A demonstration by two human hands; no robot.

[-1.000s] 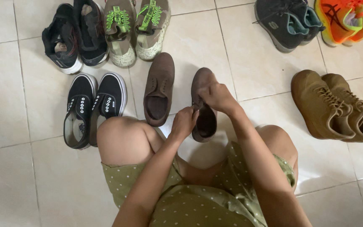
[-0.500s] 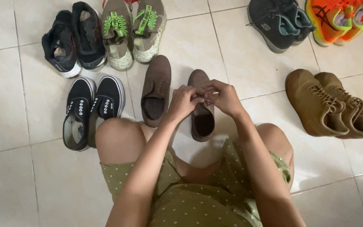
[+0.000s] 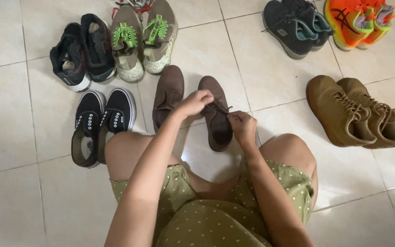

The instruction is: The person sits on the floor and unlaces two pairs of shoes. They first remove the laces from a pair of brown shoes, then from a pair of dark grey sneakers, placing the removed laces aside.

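Laces of a brown shoe sit pinched in both hands' grip, left hand and right hand, its mate just left, tan boots right.

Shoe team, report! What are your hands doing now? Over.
Left hand and right hand pinching laces on right brown shoe. Its mate beside. Nothing blocking.

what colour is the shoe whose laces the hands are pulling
Dark brown shoe, seen in the head view, its laces held by both hands.
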